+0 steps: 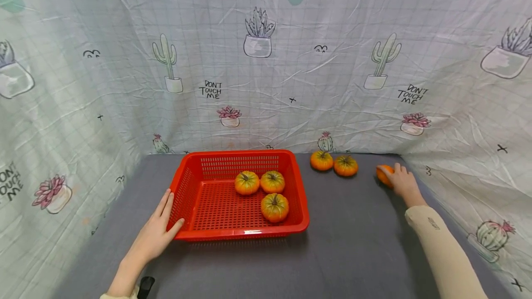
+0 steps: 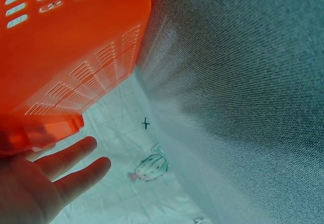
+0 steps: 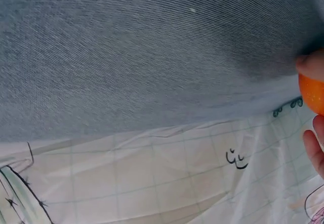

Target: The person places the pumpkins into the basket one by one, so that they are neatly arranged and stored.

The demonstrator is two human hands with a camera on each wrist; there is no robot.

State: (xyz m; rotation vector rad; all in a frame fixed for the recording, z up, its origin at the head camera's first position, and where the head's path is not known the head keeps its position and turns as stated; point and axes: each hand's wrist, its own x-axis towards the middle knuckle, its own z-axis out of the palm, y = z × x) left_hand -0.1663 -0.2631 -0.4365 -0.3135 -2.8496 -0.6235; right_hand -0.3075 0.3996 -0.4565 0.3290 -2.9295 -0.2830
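The squat, rounded orange pumpkin (image 1: 384, 176) sits on the dark grey woven cloth (image 1: 345, 248), at about ten o'clock from the middle of the right hand (image 1: 406, 184); that hand is by far the nearer one, already at the pumpkin, with the thumb on one side and the fingers on the other, clamped on it; the right wrist view catches only the thumb, some fingertips and a slice of orange skin at its three o'clock edge. The red rectangular perforated plastic basket (image 1: 208, 232) lies well apart from this pumpkin, toward nine o'clock, with its long axis running from nine to three; a pair of ribbed orange pumpkins (image 1: 322, 161) lies between, a little above that line, near the basket's two o'clock corner. The left hand (image 1: 153, 234) rests at the basket's eight o'clock corner, touching the rim; its fingers look straight, thumb well apart from them, and the left wrist view shows two fingertips spread beyond the rim.

The pumpkin in the right hand shows smooth, bright orange skin; its stem is hidden and no long axis stands out; the three ribbed orange pumpkins with green-tinged crowns (image 1: 275, 207) inside the basket, gathered toward three o'clock, show dark stems.
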